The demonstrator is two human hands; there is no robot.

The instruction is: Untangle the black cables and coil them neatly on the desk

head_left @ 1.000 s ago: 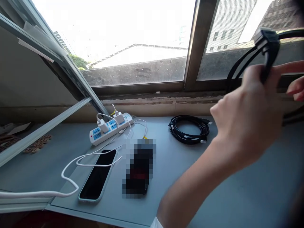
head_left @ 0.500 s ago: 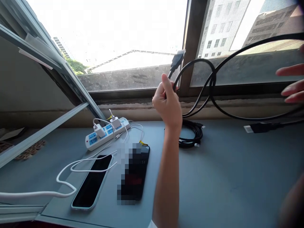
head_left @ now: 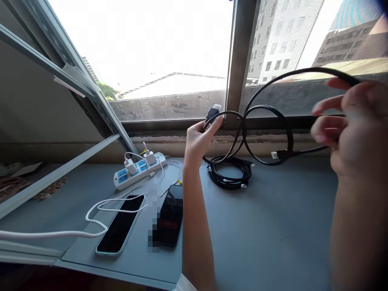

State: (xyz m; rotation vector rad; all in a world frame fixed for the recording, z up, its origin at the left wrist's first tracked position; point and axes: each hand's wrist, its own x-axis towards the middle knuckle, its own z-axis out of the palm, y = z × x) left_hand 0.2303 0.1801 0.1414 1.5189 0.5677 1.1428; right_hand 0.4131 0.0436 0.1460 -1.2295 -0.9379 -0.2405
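My left hand (head_left: 201, 139) is closed round a black HDMI cable (head_left: 273, 108), just below a plug (head_left: 212, 112) with a pale tip cover that points up. From there the cable hangs in loops over the desk towards my right hand (head_left: 354, 117). At the right edge, that hand has its fingers curled, and the upper loop runs into it. The other plug (head_left: 283, 154) dangles near the lower loop, its lead passing behind my right fingers. Beneath the loops lies a coil of black cables (head_left: 230, 184) with pale-tipped ends, on the desk.
A white power strip (head_left: 139, 171) with two chargers stands by the window wall. Two phones, one pale-cased (head_left: 121, 226) and one dark (head_left: 171, 218), lie left of my left arm. White charging cables (head_left: 93, 218) cross the grey desk (head_left: 266, 226). A metal frame (head_left: 112, 109) rises at left.
My left hand has come down and slightly left with its plug. My right hand has moved in from the right edge, drawing the loops closer together, and now has the cable in it.
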